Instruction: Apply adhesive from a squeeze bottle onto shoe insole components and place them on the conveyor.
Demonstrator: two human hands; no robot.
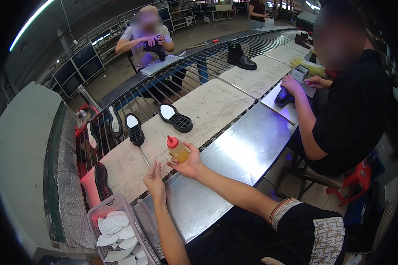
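A squeeze bottle (180, 152) with a red cap and yellowish liquid rests in my right hand (191, 164), the thumb on its side and the fingers beneath. To the left, my left hand (155, 182) is raised with its fingers stretched upward, touching nothing visible. Beyond the bottle lies a black shoe sole (176, 118) with a white heel insert and a ribbed grid. Another such sole (134, 129) sits to its left. Farther left a dark sole (102, 181) lies at the belt's edge, above the basket.
A lilac basket (93, 221) holds white insert pieces (115, 225). The pale conveyor belt (216, 99) runs beside a metal table (234, 145). More soles (115, 121) lie on the rollers. A black boot (241, 59) stands farther along. Co-workers handle footwear across and to the right.
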